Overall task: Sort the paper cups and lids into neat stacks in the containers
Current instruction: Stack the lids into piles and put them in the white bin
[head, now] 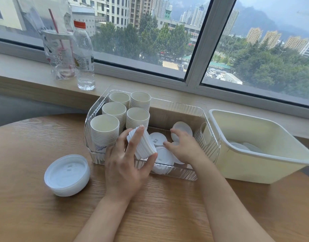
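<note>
A clear ribbed container stands on the wooden table. Its left half holds several stacks of paper cups. Loose white lids lie in its right half. My left hand grips a stack of white lids, tilted on its side, over the container's front wall. My right hand reaches into the container, and its curled fingers rest on a single lid that leans against the far side. Another stack of lids sits on the table to the left.
A cream plastic bin stands right of the clear container, with a few lids inside. On the window sill at the back left are a water bottle and a plastic cup with a red straw.
</note>
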The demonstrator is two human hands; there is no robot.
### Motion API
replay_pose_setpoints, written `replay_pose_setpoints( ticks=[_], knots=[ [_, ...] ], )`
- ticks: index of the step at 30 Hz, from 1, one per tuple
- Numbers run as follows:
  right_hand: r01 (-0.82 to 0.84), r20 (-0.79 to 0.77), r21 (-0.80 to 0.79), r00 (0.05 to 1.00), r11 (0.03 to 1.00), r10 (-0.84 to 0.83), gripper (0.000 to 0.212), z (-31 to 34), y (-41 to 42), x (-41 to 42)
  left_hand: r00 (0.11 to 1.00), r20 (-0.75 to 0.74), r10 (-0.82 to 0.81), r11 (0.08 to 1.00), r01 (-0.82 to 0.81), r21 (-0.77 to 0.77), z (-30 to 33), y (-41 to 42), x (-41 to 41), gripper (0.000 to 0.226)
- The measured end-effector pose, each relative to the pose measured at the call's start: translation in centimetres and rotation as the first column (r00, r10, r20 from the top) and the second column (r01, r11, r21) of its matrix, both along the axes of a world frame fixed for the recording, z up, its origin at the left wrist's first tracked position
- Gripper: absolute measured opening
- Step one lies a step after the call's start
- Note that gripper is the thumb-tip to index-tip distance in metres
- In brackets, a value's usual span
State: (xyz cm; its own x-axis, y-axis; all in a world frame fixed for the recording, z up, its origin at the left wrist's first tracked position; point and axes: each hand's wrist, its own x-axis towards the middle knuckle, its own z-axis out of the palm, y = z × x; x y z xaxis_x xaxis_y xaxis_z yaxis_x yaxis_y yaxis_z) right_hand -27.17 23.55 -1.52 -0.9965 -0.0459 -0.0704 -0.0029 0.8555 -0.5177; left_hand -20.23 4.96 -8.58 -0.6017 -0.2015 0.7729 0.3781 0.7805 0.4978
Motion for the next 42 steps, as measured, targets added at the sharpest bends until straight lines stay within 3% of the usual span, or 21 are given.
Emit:
replay_pose_setpoints(
  ticks=[6,11,13,16,20,23,28,32,37,42],
  knots=[
    [-0.069,-0.041,-0.252,0.997,0.965,0.060,0.045,0.1,0.8,1.7,1.000,0.002,0.000,0.999,0.001,-0.034,-0.1,0.0,-0.2,0.072],
    [-0.186,-0.113,-0.418,0.982,0.889,0.152,0.037,0.3,1.9,3.3,1.000,-0.020,-0.010,1.000,0.010,-0.014,-0.3,0.1,-0.1,0.072],
    [-0.177,-0.192,-0.400,0.975,0.899,0.107,0.035,0.0,1.9,3.5,1.000,-0.023,-0.011,1.000,0.011,-0.017,-0.4,0.1,-0.2,0.072],
    [-0.101,-0.254,-0.227,0.966,0.969,0.042,0.039,-0.3,1.7,2.8,1.000,-0.026,-0.013,1.000,0.013,-0.020,-0.5,0.0,-0.3,0.073],
    [-0.017,-0.022,-0.023,1.000,1.000,0.017,0.053,0.1,1.2,1.5,1.000,-0.024,-0.019,1.000,0.019,-0.018,-0.5,0.1,-0.4,0.072],
    [-0.018,0.014,0.105,1.000,0.994,0.017,0.046,-0.5,1.0,1.0,1.000,-0.017,-0.017,1.000,0.017,-0.019,-0.5,0.0,-0.3,0.071],
    [0.092,-0.084,0.017,0.992,0.996,-0.091,0.025,-1.3,1.4,0.9,1.000,-0.014,-0.011,1.000,0.011,-0.027,-0.5,0.1,-0.3,0.072],
    [0.092,-0.190,0.077,0.979,0.993,-0.076,0.012,-1.2,1.1,1.3,1.000,-0.017,-0.011,1.000,0.011,-0.029,-0.4,0.2,-0.2,0.072],
    [0.007,-0.428,-0.173,0.900,0.985,-0.082,0.011,-0.9,1.0,2.7,1.000,-0.016,-0.011,1.000,0.011,-0.015,-0.3,0.2,0.0,0.073],
    [-0.029,-0.417,-0.295,0.903,0.955,-0.101,0.023,-1.0,0.7,3.7,1.000,-0.005,-0.010,1.000,0.010,0.001,-0.1,0.4,0.0,0.072]
  ],
)
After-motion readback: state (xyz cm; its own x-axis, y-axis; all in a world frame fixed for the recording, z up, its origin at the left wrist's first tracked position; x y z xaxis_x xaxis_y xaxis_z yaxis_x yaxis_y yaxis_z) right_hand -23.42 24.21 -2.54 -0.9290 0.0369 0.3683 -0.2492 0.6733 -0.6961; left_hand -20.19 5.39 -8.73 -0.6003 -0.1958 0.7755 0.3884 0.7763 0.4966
